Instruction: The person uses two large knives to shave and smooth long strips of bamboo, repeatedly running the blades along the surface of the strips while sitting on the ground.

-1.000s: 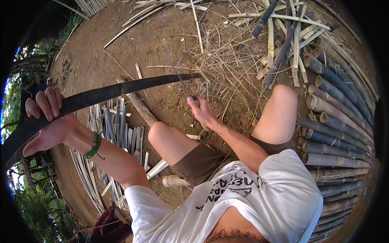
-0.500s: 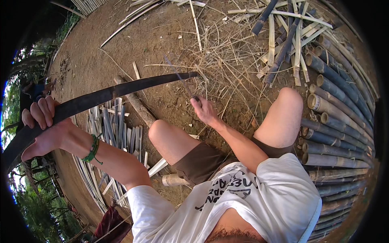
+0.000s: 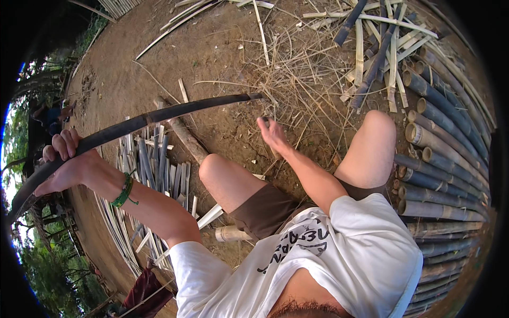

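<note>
A long, dark-skinned bamboo strip (image 3: pixel 185 108) slants across the view from the far left rim toward the middle. My left hand (image 3: pixel 74 164) grips it near its left end, fingers over the top and thumb beneath. A green braided band circles that wrist. My right hand (image 3: pixel 273 135) is closed, in front of my knees and just below the strip's far tip, apart from it. Its fingers are wrapped round the handle of a knife; the thin blade hardly shows now, though the earlier view has it pointing up and left.
Stacked dark bamboo poles (image 3: pixel 445 138) line the right side. Split bamboo pieces (image 3: pixel 392 58) lie crossed at the far right, beside a litter of thin shavings (image 3: pixel 302 74). Bundled slats (image 3: pixel 159 164) and a round stick (image 3: pixel 185 138) lie left of my knees.
My right hand has shifted slightly right, and the knife blade has swung out of clear sight. The left hand and bamboo strip have moved a little to the right.
</note>
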